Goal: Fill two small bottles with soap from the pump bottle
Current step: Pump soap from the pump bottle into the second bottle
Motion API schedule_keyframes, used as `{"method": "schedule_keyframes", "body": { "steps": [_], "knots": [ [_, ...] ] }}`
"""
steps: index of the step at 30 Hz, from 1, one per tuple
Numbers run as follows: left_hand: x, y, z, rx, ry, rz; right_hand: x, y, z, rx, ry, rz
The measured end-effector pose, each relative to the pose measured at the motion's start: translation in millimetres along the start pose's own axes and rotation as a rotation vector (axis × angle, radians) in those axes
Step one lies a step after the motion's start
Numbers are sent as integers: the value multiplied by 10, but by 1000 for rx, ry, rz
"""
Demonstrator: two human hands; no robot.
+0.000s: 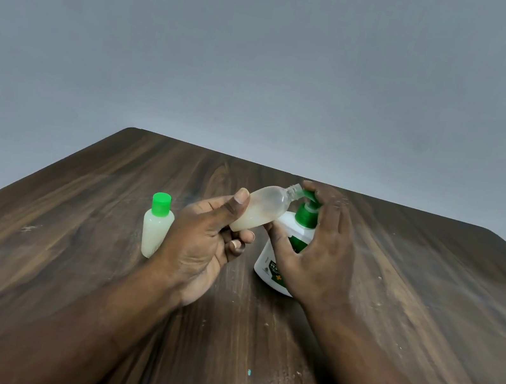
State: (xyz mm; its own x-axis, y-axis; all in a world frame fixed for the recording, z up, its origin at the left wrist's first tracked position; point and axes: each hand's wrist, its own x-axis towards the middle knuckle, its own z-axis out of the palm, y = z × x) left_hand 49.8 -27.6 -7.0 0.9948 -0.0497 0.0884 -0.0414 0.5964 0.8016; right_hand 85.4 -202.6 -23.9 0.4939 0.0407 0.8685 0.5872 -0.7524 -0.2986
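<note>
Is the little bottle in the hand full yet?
Only partly full: the tilted small bottle has pale soap in its bottom end, but looks clear near its neck.

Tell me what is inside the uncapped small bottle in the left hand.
Pale soap fills the lower end of the uncapped small bottle; near the neck it looks empty. The left hand hides part of it.
</note>
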Motion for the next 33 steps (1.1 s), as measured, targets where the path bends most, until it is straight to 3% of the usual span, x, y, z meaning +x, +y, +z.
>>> {"method": "schedule_keyframes", "body": {
  "steps": [33],
  "knots": [
    [26,-13,-3,-11,-21,-3,44,11,-14,-49,-31,15]
  ]
}}
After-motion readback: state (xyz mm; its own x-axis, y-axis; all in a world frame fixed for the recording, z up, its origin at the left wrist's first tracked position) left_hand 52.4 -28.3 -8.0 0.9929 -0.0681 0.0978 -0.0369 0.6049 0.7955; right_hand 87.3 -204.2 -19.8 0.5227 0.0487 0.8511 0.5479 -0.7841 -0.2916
